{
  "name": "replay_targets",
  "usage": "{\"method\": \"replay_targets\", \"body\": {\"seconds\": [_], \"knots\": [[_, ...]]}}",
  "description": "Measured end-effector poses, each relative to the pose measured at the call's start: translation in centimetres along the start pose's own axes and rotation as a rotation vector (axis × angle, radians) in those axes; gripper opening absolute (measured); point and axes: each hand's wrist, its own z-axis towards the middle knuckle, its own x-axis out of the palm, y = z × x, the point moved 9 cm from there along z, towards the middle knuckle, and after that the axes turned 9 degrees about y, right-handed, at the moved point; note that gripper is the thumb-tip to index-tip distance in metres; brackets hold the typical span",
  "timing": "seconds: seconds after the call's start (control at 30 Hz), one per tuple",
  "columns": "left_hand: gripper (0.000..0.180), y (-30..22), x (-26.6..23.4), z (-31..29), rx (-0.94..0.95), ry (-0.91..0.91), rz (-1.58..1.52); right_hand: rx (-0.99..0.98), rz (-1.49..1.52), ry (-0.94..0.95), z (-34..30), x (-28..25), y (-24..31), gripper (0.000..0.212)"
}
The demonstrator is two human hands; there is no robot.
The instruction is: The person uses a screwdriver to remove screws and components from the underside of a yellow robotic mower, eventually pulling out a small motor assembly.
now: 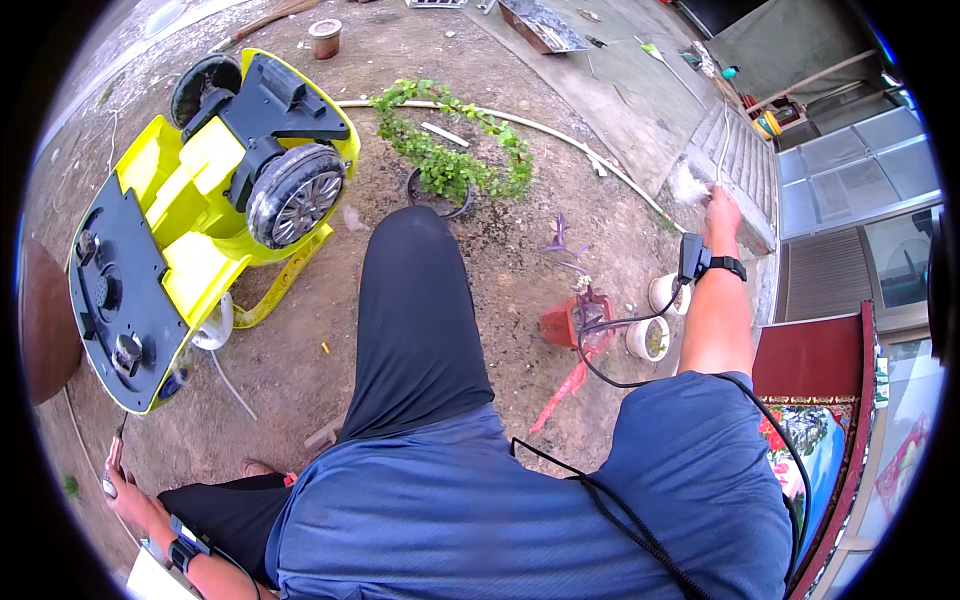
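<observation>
A yellow ride-on toy car [200,190] lies overturned on the ground to my left, its black underside and two wheels showing. My left hand [125,495] is low at the left, just below the car's near corner. Its fingers are closed around a slim thing with a thin dark tip, whose kind I cannot make out. Out to the right, my right hand [721,218] is closed at the end of my stretched arm. A white fluffy tuft [688,186] shows beside its fingers, and a thin pale cord [724,140] runs up from it. What its fingers grip is unclear.
A potted leafy plant [445,180] stands before my knee, with a pale hose [540,125] curving behind it. A red pot [570,322] and two white pots [650,340] are near my right arm. A terracotta pot [325,40] stands farther off. Black cables hang from my right arm.
</observation>
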Motion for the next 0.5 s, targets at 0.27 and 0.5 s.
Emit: {"method": "replay_targets", "body": {"seconds": [0.27,0.5], "knots": [[0.043,-0.3,1.3,0.5,0.058,0.126,0.010,-0.046,-0.100,0.028,-1.8,-1.2,1.7,0.041],[0.042,2.2,1.0,2.5,0.033,0.136,-0.006,-0.080,-0.213,0.081,-1.9,-3.0,2.5,0.044]]}}
